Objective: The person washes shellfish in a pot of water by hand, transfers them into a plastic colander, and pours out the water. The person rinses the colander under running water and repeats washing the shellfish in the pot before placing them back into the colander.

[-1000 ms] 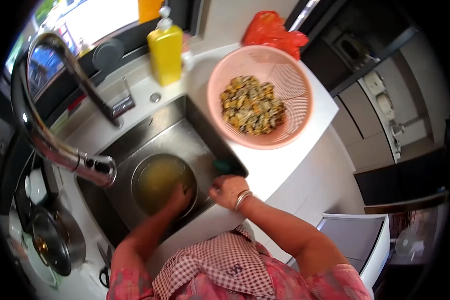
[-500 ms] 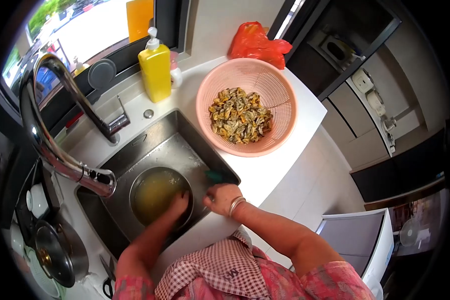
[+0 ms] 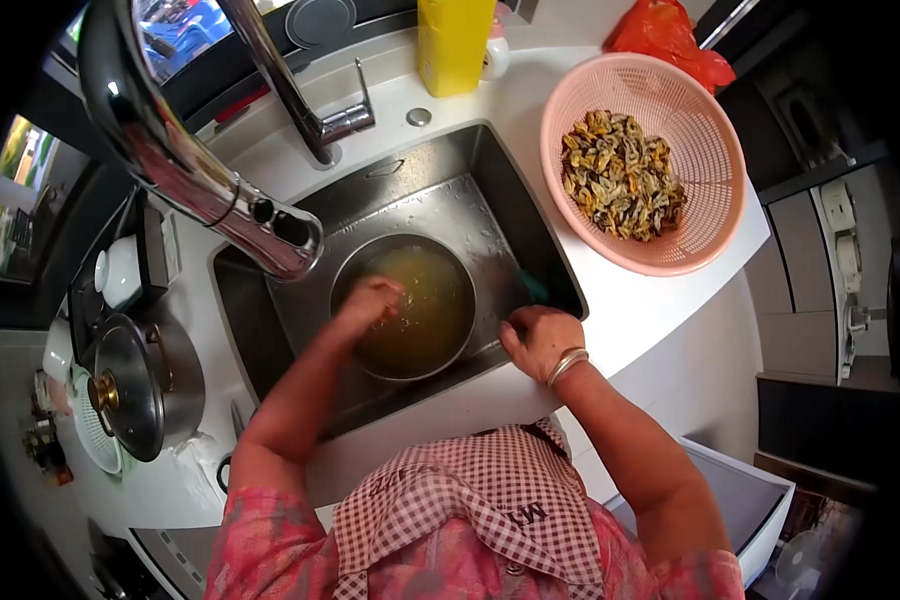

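Reaching over the bowl (cloudy liquid inside) is the left hand.

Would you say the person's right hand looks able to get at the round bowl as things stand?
Probably yes: the right hand is at the sink edge near the round bowl, with open sink floor between; the left hand is at its left side.

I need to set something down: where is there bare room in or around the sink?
The white countertop between the pink colander, the right edge of the sink and the right hand looks bare. Inside the sink, bare floor lies beyond the basin. Left of the sink is crowded: lidded pot, basket.
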`<state>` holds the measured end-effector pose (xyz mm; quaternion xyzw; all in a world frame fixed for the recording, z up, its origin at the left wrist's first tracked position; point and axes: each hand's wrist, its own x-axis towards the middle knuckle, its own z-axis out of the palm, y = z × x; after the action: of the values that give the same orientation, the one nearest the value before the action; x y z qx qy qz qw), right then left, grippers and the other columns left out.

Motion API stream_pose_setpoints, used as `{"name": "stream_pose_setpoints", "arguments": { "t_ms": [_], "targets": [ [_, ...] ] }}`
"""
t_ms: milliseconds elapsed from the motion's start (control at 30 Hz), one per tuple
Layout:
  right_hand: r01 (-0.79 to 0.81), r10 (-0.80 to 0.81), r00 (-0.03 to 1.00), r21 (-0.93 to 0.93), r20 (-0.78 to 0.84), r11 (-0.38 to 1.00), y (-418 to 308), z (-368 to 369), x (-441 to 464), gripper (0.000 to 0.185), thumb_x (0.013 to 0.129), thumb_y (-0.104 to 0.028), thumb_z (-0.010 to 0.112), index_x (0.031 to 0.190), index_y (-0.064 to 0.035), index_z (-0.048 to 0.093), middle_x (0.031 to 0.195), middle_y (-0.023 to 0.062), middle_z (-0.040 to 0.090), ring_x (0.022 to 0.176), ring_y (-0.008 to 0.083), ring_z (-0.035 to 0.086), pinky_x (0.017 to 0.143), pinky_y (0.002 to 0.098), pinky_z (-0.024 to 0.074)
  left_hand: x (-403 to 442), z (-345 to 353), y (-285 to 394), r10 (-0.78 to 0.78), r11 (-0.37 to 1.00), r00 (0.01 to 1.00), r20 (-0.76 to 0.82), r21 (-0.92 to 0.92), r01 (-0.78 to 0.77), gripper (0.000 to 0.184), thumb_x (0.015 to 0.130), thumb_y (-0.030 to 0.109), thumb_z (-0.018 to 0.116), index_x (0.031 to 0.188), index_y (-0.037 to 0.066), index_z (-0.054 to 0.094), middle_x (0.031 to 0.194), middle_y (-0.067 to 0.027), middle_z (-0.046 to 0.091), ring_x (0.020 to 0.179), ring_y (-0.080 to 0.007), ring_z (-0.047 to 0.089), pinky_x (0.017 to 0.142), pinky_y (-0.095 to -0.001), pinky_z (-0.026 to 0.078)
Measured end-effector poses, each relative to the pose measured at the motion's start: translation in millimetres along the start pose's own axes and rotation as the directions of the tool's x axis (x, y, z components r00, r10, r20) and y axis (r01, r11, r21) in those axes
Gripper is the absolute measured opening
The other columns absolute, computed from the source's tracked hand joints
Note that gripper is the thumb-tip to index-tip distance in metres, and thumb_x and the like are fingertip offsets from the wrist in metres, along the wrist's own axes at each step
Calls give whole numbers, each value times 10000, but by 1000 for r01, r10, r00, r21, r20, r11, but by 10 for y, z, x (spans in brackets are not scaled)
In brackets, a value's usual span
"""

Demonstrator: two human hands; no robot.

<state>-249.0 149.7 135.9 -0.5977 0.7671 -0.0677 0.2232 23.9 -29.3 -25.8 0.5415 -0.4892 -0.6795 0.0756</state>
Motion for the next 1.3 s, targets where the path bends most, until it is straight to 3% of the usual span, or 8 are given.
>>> {"name": "stream_pose_setpoints", "arguments": {
  "t_ms": [200,300,500,533,600,700,800,1300],
  "targets": [
    [-18,18,1000,2,9,1000,-10,3,9,364,893,-407,568,895,-89,745,910,121,724,895,322,688,816,435,544,388,-36,-285,166,986,938,-306,65,-154,189,942,205,626,993,48,717,663,-78,645,625,-205,652,554,-376,524],
    [-5,5,1000,3,-2,1000,5,16,6,364,894,-409,570,901,-89,744,910,120,724,897,322,687,820,432,543,889,49,-629,540,677,767,-347,721,-150,158,913,145,603,967,43,711,724,-102,666,671,-264,656,630,-420,546],
    [-7,7,1000,4,4,1000,4,-1,-4,317,889,-374,586,931,-107,750,947,108,731,910,317,685,823,420,540,794,598,-331,216,961,892,-397,250,-121,216,893,194,604,1043,57,676,940,-146,686,957,-355,686,773,-431,568],
    [-6,6,1000,10,6,1000,5,3,-4,318,890,-375,586,932,-106,749,949,108,731,912,316,685,824,418,540,764,650,-256,84,994,943,-321,-37,-101,226,894,203,596,1053,58,665,960,-148,682,970,-367,685,771,-444,572],
    [-7,7,1000,21,6,1000,19,3,1,321,891,-377,586,935,-103,748,954,110,730,916,316,685,828,416,539,827,722,-158,-96,825,994,-62,-564,45,246,896,220,581,1072,59,644,1001,-152,673,996,-390,681,768,-472,579],
    [-3,3,1000,26,-17,1000,21,16,3,355,886,-399,582,888,-82,742,896,120,722,888,316,687,816,418,545,957,728,-104,-78,666,994,82,-737,114,272,904,247,564,1086,51,615,1043,-168,659,939,-396,684,726,-512,589],
    [-7,7,1000,22,-11,1000,5,8,2,357,886,-403,581,895,-85,743,898,120,722,889,315,687,816,420,545,988,642,-47,-25,690,988,150,-713,126,299,886,286,575,1059,43,603,1038,-185,654,873,-396,694,709,-532,598],
    [-9,9,1000,11,-16,1000,-24,-16,0,356,891,-405,575,887,-87,735,891,124,718,886,322,687,813,428,544,1065,696,21,-96,740,975,-201,-669,-65,308,877,294,604,1015,20,591,903,-179,676,769,-342,730,610,-451,622]
  ]
}}
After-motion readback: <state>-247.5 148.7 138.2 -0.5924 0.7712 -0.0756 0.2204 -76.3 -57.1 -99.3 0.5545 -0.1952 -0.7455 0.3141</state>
